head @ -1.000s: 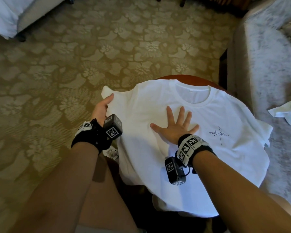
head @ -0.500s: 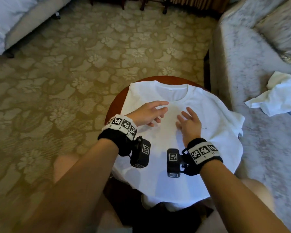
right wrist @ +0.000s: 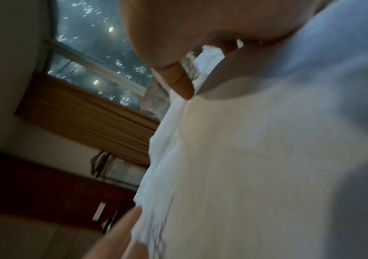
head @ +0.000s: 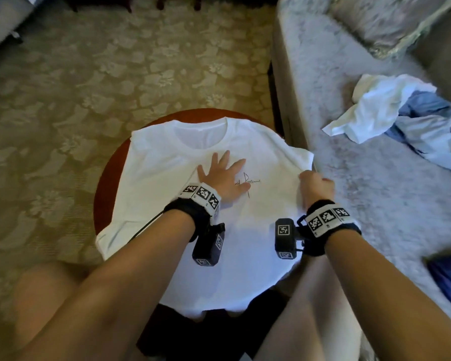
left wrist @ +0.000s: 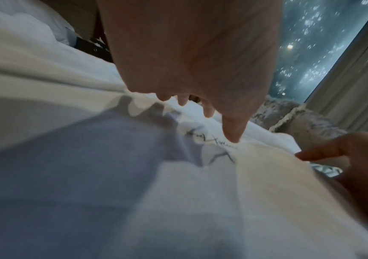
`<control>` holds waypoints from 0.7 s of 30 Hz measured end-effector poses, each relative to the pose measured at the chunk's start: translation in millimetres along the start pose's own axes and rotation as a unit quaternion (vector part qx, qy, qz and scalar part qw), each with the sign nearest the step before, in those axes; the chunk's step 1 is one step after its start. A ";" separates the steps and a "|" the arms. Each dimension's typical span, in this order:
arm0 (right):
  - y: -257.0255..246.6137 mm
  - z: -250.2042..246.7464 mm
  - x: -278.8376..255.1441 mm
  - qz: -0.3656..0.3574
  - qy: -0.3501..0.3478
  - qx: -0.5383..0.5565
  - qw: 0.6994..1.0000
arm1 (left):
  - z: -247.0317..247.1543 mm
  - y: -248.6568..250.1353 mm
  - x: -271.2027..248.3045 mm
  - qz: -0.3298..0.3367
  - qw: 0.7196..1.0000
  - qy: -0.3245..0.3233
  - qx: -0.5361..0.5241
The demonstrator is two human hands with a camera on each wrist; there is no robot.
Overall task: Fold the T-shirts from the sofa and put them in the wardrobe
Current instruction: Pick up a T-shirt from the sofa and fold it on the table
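My left fingers (head: 225, 158) are spread flat on the chest of the white cotton T-shirt with the small black script print (head: 167, 178), pinning it just beside the print, while my right hand (head: 315, 187) is curled, its fingers pinching the cloth at the shirt's right side, at the right edge of the round red-brown wooden worktop (head: 107, 183). The shirt lies face up across the whole worktop, collar at the far edge, hem draped over the near edge.

I judge this the start of the first fold: the right side and sleeve are gripped, ready to be brought in over the chest. The next move calls for lifting that side and carrying it toward the centre line, with my left hand (head: 220, 175) holding the body so it does not slide.

Half a second ago both hands sat together mid-chest; since then the left has flattened and the right has gone out to the side. A crumpled white and pale blue heap of garments (head: 391, 113) waits on the grey patterned sofa (head: 349, 191).
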State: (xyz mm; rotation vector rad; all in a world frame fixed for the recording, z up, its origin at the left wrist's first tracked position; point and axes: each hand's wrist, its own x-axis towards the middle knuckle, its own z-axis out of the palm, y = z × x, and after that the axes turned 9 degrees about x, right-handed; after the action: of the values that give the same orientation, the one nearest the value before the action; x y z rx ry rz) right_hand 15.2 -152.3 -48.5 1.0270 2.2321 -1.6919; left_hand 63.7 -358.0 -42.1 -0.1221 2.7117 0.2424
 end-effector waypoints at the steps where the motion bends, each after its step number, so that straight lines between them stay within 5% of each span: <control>1: 1.8 -1.1 7.2 0.026 -0.045 0.046 0.998 | 4.5 3.3 3.0 -0.006 1.000 -0.014 0.009; 4: 0.2 -9.0 20.3 0.065 -0.139 0.143 0.978 | 18.5 6.1 7.6 -0.025 0.998 -0.019 0.057; 9: 7.9 -15.0 45.4 0.061 -0.098 0.142 0.983 | 23.5 5.0 12.6 -0.038 0.998 -0.021 0.052; 18: -58.8 -12.4 50.2 -0.262 0.004 0.117 0.958 | 34.8 3.7 19.4 -0.055 0.997 0.013 0.049; 21: -77.8 -19.0 54.4 -0.307 0.042 0.083 0.947 | 38.4 4.2 18.6 -0.059 0.996 0.029 0.054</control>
State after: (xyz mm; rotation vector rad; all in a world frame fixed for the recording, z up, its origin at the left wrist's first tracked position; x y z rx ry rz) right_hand -67.3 -122.0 -7.9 0.4417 2.6912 -2.1279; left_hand 61.4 -347.5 -83.6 -0.2619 2.7567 0.0593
